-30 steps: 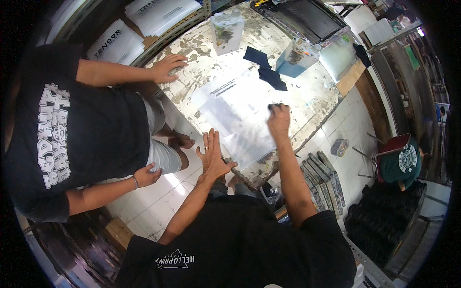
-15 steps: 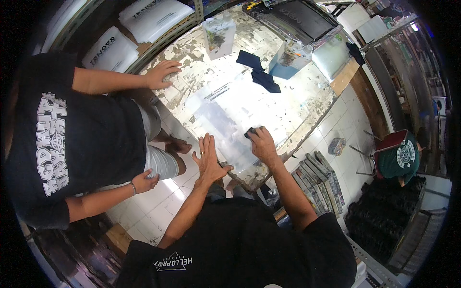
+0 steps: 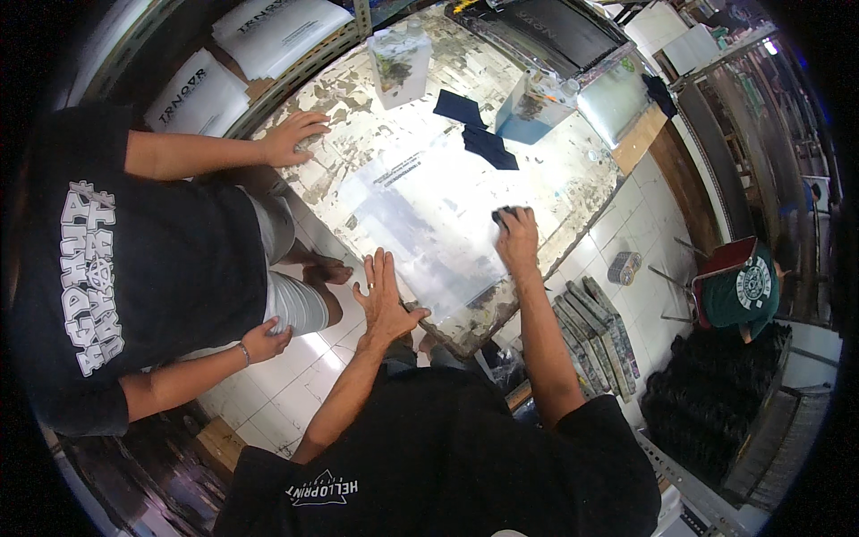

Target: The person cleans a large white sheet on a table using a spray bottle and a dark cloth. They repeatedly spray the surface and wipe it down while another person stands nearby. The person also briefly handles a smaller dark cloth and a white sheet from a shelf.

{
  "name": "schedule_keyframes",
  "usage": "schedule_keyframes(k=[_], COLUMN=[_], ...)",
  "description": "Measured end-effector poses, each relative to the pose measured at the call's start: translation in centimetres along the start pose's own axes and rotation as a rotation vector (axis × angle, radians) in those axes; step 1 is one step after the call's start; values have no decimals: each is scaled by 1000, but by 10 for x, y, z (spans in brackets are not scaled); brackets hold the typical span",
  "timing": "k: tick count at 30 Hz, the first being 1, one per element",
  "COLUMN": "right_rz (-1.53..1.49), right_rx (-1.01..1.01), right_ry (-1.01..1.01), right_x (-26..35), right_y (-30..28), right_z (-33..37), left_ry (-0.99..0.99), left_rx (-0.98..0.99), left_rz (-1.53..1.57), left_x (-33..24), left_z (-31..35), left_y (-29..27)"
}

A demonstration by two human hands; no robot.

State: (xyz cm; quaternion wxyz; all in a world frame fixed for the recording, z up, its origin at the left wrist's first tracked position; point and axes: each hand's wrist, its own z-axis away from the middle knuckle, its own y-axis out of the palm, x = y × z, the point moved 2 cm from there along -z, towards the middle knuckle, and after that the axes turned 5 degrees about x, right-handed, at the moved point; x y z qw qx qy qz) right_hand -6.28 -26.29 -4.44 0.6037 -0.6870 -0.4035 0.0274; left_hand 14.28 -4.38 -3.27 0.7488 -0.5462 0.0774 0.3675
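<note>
A translucent plastic sheet (image 3: 425, 259) with small dark print near its far end lies flat on the worn, paint-flaked table (image 3: 344, 80). My left hand (image 3: 383, 300) rests at its near left edge, fingers spread and nothing held. Over the right part of the sheet, my right hand (image 3: 519, 243) grips a small dark cloth wad (image 3: 508, 215) and presses it down; the fingers partly hide it. Farther off lie two dark navy cloth pieces (image 3: 461, 107), one slightly overlapping the other.
Two translucent tubs, a whitish one (image 3: 400, 76) and a bluish one (image 3: 535, 118), stand beyond the cloths. A dark framed screen (image 3: 550, 36) lies at the far end. At left, another person's hand (image 3: 293, 139) rests on the table. Dark-edged slabs (image 3: 591, 336) lean at lower right.
My right hand has slid the dark cloth wad to the right and away from me over the sheet. My left hand stays at the sheet's edge.
</note>
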Motion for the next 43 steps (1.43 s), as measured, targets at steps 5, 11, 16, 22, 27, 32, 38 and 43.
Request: schedule_keyframes(k=[5, 11, 16, 22, 27, 32, 38, 43], right_rz=[25, 93, 2, 55, 57, 93, 97, 122], right_rx=[31, -46, -157, 46, -16, -73, -105, -44], right_ry=[-82, 50, 36, -5, 87, 122, 172, 327], right_x=[-16, -12, -4, 11, -2, 1, 9, -3], right_y=[-11, -42, -38, 12, -2, 1, 23, 0], right_z=[22, 27, -7, -38, 31, 18, 0, 30], left_ry=[-10, -38, 289, 481, 408, 344, 418, 370], left_rx=[8, 32, -259, -98, -64, 68, -49, 30], left_rz=[-1, -113, -93, -251, -296, -330, -294, -313], left_x=[-2, -15, -45, -88, -88, -97, -87, -90], left_z=[1, -4, -62, -174, -179, -179, -181, -182], left_y=[-3, -22, -61, -40, -37, -42, -36, -39])
